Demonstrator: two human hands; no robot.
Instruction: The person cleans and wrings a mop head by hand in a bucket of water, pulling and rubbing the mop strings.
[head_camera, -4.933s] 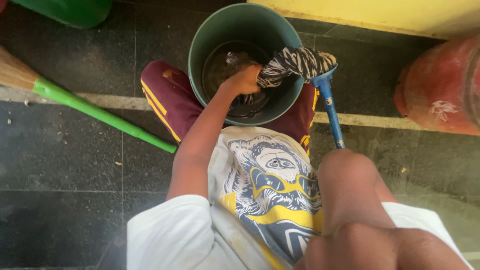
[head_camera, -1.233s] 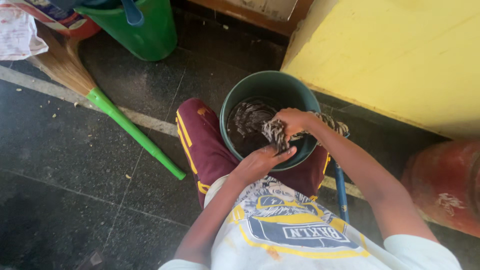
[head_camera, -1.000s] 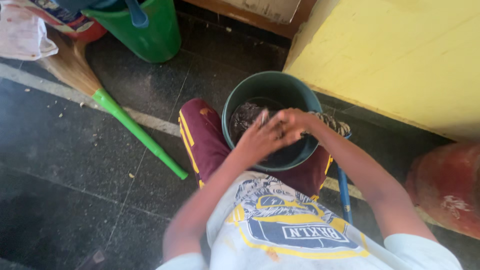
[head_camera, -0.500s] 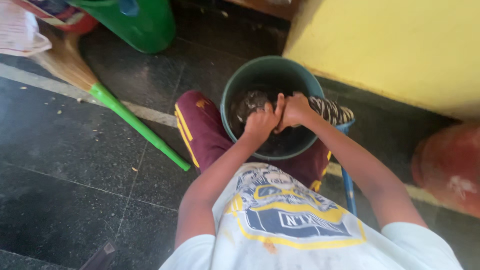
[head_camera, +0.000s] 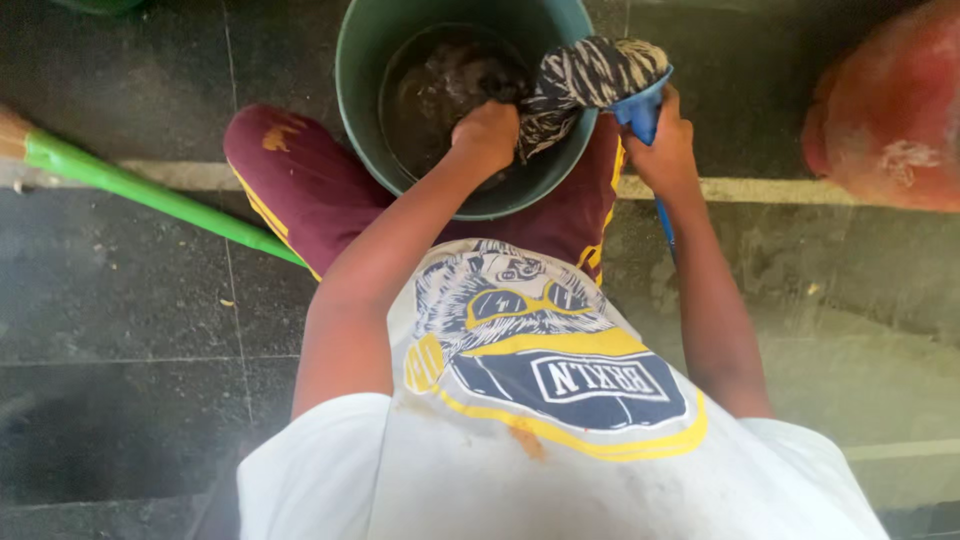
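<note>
on the floor at left we see a green broom handle (head_camera: 150, 195). our left hand (head_camera: 487, 135) is fisted around a striped wet cloth (head_camera: 585, 85) over the green bucket (head_camera: 360, 95) of dark water between our knees. our right hand (head_camera: 665, 150) is wrapped around a blue handle (head_camera: 640, 110) beside the rim. far right stands a red cylinder (head_camera: 885, 110).

The floor (head_camera: 120, 320) is dark stone tile, dusty and speckled with crumbs, with a pale strip (head_camera: 760, 188) running across it. A green broom handle (head_camera: 150, 195) lies at left. A red rounded vessel (head_camera: 890, 110) stands at right. Daylight is soft.
</note>
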